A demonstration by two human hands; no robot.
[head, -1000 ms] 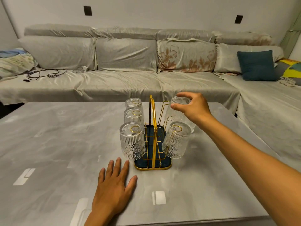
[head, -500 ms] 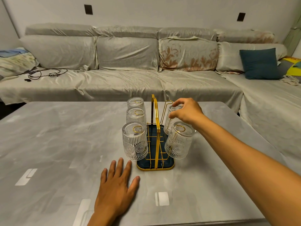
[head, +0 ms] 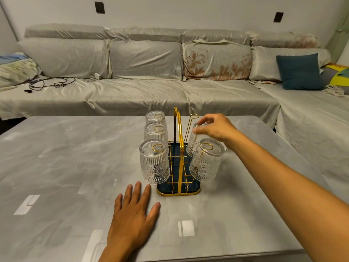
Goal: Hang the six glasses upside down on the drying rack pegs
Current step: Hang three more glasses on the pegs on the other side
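A gold wire drying rack (head: 179, 129) with a dark blue tray (head: 177, 193) stands mid-table. Three ribbed clear glasses hang upside down on its left pegs: front (head: 154, 161), middle (head: 155, 132), far (head: 155, 117). On the right side, a front glass (head: 204, 163) hangs tilted outward. Behind it a middle glass (head: 191, 146) sits on its peg, with my right hand (head: 217, 129) pinching its upturned base. The far right peg (head: 193, 116) is bare. My left hand (head: 132, 214) lies flat on the table, fingers spread, just left of the tray.
The grey marble-look table (head: 66, 167) reaches to its far edge, just behind the rack. Beyond it runs a long covered sofa (head: 143, 95) with cables (head: 47, 84) and a teal cushion (head: 300, 70).
My right hand has brought the glass down from above the rack onto the middle right peg. My left hand has stayed flat on the table.
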